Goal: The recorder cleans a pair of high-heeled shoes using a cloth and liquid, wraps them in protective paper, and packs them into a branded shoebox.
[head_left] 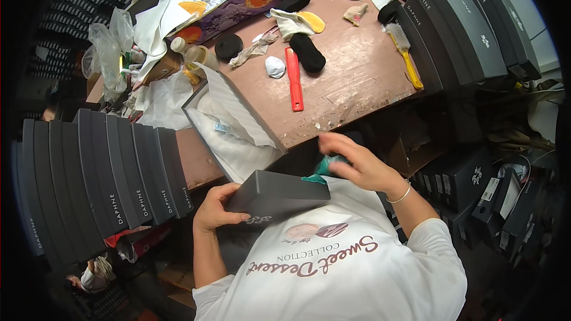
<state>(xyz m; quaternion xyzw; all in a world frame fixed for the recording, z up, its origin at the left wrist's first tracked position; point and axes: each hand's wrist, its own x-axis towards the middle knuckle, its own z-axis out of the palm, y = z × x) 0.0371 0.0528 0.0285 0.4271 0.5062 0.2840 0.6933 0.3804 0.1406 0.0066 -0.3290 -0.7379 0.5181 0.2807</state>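
My left hand (217, 209) grips the left end of a dark grey shoebox lid (282, 195), thumb along its near side. The lid is tilted in front of my white shirt. At its far right corner, my right hand (357, 163) pinches a teal cloth (324, 169); the fingers are slightly blurred. Part of the cloth lies against the lid's edge. Just beyond the lid, an open shoebox (270, 134) sits on the table's edge, with white tissue paper (238, 110) folded back over white wrapped contents.
On the pinkish table (351, 92) lie a red-handled tool (294, 80), black pads (307, 52), a yellow-handled brush (405, 56) and crumpled cloths. Dark shoeboxes stand in rows at left (113, 172) and right (455, 30). A purple carton (238, 12) holds white wads.
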